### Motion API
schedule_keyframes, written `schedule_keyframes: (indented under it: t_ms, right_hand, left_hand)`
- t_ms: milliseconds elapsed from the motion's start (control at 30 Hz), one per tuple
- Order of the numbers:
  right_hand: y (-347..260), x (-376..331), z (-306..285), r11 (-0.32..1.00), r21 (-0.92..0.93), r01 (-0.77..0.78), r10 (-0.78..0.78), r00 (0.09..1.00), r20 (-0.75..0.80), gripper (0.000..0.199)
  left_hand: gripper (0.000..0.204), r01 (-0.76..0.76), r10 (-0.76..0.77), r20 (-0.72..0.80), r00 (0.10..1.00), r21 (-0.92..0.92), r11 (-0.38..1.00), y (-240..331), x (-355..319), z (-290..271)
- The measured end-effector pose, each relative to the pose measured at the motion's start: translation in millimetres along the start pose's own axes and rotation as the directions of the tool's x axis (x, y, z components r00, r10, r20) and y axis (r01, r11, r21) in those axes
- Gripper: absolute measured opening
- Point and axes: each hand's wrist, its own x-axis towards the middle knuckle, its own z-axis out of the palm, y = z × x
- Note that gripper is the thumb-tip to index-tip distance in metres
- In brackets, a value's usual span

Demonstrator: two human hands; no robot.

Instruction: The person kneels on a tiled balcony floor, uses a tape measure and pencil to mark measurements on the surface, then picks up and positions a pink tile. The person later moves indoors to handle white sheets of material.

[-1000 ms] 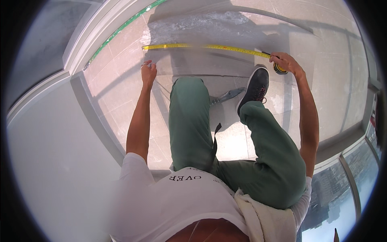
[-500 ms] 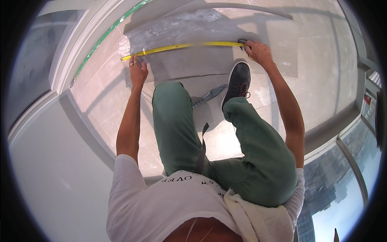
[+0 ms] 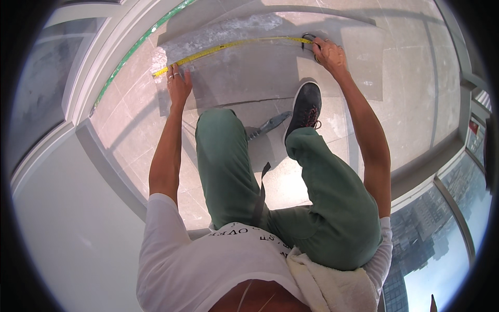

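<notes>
A yellow tape measure blade (image 3: 223, 47) stretches across a grey sheet (image 3: 234, 78) on the floor, bowing slightly toward the far side. Near its left end, the fingertips of my left hand (image 3: 179, 87) hold the blade down, with the thumb apart from the fingers. The free tip pokes out just left of them. At the other end my right hand (image 3: 330, 56) is wrapped around the dark tape measure case (image 3: 309, 39), which my fingers partly cover.
A grey-handled tool (image 3: 271, 125) lies between my left knee and my dark shoe (image 3: 306, 106). White frames and a wall (image 3: 78, 192) curve along the left, with a green strip (image 3: 122, 61) at the floor edge. Windows (image 3: 442, 223) line the right.
My right hand has shifted away from me and slightly left with the tape measure case. The blade's right part has swung toward the far side; my left hand stays near the tip.
</notes>
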Motion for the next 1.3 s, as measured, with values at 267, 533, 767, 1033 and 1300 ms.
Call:
schedule_keyframes:
  t_ms: [267,533,767,1033,1300]
  right_hand:
    - [14.6,38.3,4.8,0.996,-0.023,-0.082,0.085,0.973,0.217,0.023]
    - [11.3,59.1,-9.0,0.997,0.019,-0.073,0.063,0.949,0.307,0.028]
    - [19.7,55.6,-7.2,0.994,0.000,-0.105,0.099,0.937,0.336,0.029]
    - [14.5,48.9,-8.1,0.998,0.017,-0.065,0.058,0.957,0.283,0.027]
    - [7.6,47.9,-14.9,0.997,0.068,-0.044,0.022,0.956,0.292,0.023]
  left_hand:
    - [0.065,-0.016,0.015,-0.009,1.000,-0.118,0.993,-11.4,37.7,16.6]
    - [0.067,0.026,-0.017,0.070,0.997,-0.134,0.991,-19.4,51.8,16.2]
    - [0.064,-0.010,0.013,0.052,0.999,-0.046,0.999,-4.0,53.9,18.6]
    - [0.063,0.061,-0.064,-0.013,0.998,-0.151,0.987,13.8,48.2,7.6]
    - [0.064,0.097,-0.099,-0.010,0.995,-0.130,0.987,17.7,48.1,-0.2]
